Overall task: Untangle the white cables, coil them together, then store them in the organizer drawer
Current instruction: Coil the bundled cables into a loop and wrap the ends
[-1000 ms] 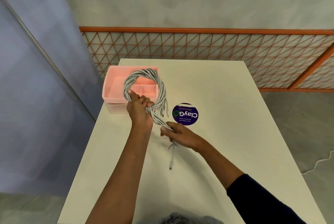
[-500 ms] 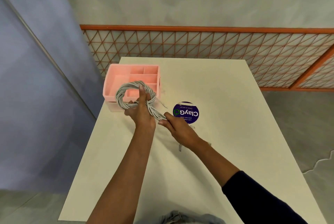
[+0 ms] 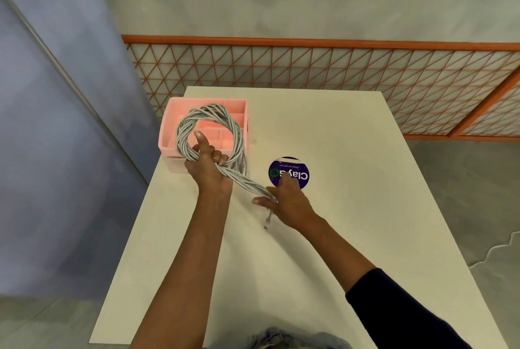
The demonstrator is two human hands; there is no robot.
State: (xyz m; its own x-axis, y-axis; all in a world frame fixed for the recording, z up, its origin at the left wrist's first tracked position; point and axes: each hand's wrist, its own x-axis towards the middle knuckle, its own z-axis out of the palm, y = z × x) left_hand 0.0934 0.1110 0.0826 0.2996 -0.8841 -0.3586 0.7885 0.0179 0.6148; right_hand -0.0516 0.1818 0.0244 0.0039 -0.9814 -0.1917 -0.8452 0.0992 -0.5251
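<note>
While the left hand (image 3: 209, 177) grips the white cables (image 3: 211, 110) where the loop crosses itself, its fingers (image 3: 216, 156) curled tight round the bundle and one finger standing up inside the ring, I see the coil held in the air just over the pink organizer (image 3: 166, 137) at the far left corner of the bench (image 3: 351, 222). The right hand (image 3: 289, 199) holds the straight tail that runs down from the crossing. It is closed on the strands, and a couple of plug ends (image 3: 268, 219) dangle below it, just above the bench top. A round purple sticker (image 3: 289, 172) lies just beyond that hand.

I judge the bundle light and limp but springy: many thin strands that will open out once the grip slackens, with smooth jackets that slide past one another. The best hold is at the crossing, where all the turns meet, so one grip locks the whole ring. The tail needs tension while it is wound, or the turns will splay. The plugs are the stiff parts and could snag on the organizer's dividers. Whether the drawer beneath the pink tray is open, I cannot tell.
</note>
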